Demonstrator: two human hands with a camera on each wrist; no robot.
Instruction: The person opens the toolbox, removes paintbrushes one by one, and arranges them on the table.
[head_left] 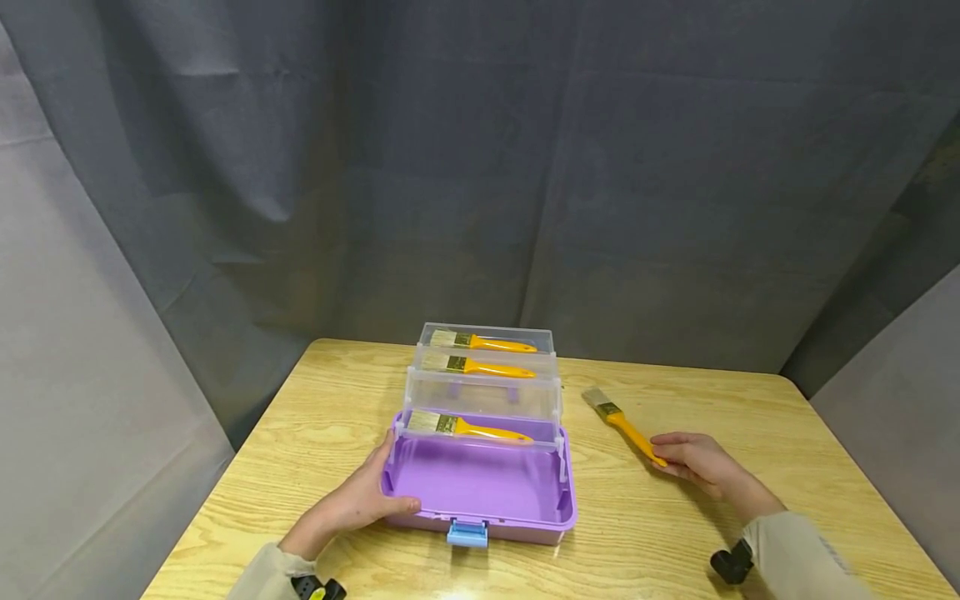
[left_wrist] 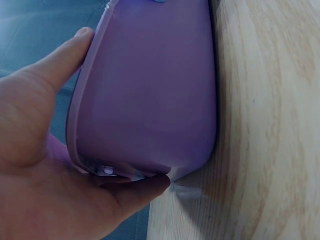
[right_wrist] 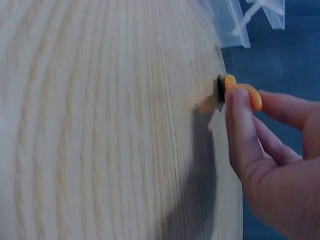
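Bare hands (head_left: 352,504) emerge from pale beige sleeves (head_left: 798,546), with a black device strapped at each wrist.

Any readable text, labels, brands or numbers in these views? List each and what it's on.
None readable. The brush ferrules show dark bands, too small to tell if they are print. No lettering shows on the purple box, its blue latch, the clear trays, or the table.

No legible txt anywhere.
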